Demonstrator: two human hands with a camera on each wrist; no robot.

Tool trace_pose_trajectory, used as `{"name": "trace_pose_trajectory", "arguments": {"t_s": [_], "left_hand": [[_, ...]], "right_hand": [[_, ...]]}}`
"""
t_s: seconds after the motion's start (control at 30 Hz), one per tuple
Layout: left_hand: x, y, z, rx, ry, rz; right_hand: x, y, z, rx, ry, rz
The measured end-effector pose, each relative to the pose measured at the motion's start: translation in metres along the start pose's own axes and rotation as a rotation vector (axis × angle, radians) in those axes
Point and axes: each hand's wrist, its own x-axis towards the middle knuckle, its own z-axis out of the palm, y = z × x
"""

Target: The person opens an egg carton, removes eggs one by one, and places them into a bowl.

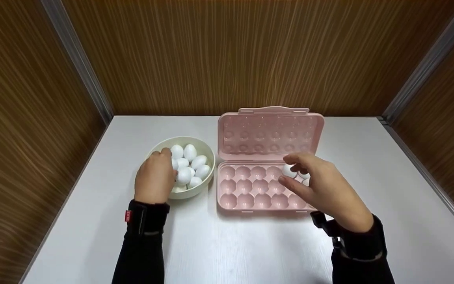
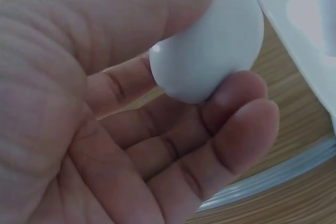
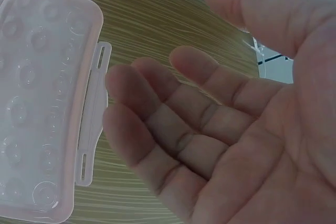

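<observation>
My left hand (image 1: pixel 155 176) is over the left side of a pale green bowl (image 1: pixel 189 194) piled with white eggs (image 1: pixel 200 161). In the left wrist view its thumb and fingers pinch one white egg (image 2: pixel 220 40). At the right, my right hand (image 1: pixel 323 185) hovers over the right end of a pink egg carton (image 1: pixel 222 206), whose lid (image 1: pixel 268 136) stands raised at the back. Its thumb and fingers are spread apart around an egg (image 1: pixel 288 170) seated in the back row, and the right wrist view shows nothing in the palm. More eggs in the carton are partly hidden behind this hand.
Bowl and carton stand side by side on a white table (image 1: pixel 227 244). Wood-grain panels (image 1: pixel 211 59) rise at the back and both sides. The carton's cups toward the left hold no eggs.
</observation>
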Motion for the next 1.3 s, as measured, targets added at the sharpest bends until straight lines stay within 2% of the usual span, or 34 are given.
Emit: {"name": "trace_pose_trajectory", "arguments": {"t_s": [0.2, 0.5, 0.77, 1.07, 1.3], "left_hand": [[0.007, -0.013, 0.011, 0.022, -0.050, -0.024], [0.009, -0.014, 0.016, 0.008, -0.083, -0.025], [0.011, -0.014, 0.018, 0.007, -0.180, -0.061], [0.013, -0.012, 0.022, 0.021, -0.213, -0.057], [0.012, -0.006, 0.026, 0.042, -0.233, -0.030]], "right_hand": [[0.001, 0.001, 0.000, 0.017, -0.031, 0.027], [0.000, 0.002, 0.000, 0.026, -0.048, 0.026], [0.001, 0.005, 0.000, 0.022, -0.076, 0.036], [0.004, 0.016, -0.005, 0.021, -0.134, 0.128], [0.010, 0.035, -0.001, -0.008, -0.174, 0.201]]}}
